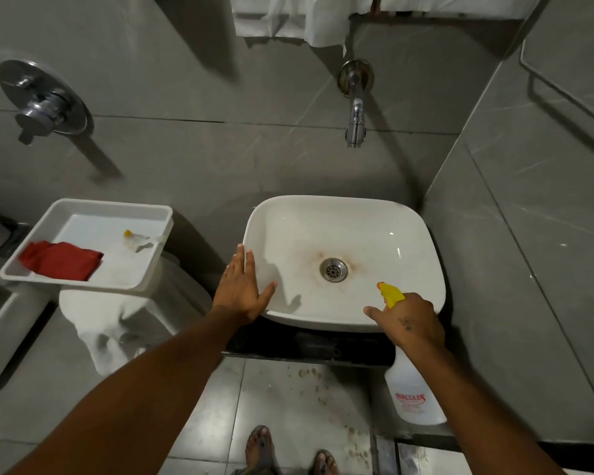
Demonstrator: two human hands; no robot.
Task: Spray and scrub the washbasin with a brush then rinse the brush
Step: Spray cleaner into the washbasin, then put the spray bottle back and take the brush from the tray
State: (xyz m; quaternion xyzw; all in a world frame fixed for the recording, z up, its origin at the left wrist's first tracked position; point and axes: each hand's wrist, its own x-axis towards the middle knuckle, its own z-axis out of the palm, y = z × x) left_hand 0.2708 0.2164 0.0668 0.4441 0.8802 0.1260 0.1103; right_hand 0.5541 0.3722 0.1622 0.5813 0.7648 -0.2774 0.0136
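A white washbasin point(405, 241) sits on a dark counter, with brown stains around its metal drain point(333, 269). My right hand point(410, 320) grips a white spray bottle point(413, 395) with a yellow nozzle point(391, 293) that points over the basin's front right rim. My left hand point(242, 289) lies flat and open on the basin's left rim. A small brush point(136, 240) with a yellow tip rests in a white tray point(83, 207) at the left.
A red cloth point(60, 260) lies in the tray, which rests on a white toilet tank point(124, 313). A chrome tap point(356, 114) sticks out of the wall above the basin. A mixer valve point(42, 101) is at the left wall. My feet point(288, 452) stand on the tiled floor.
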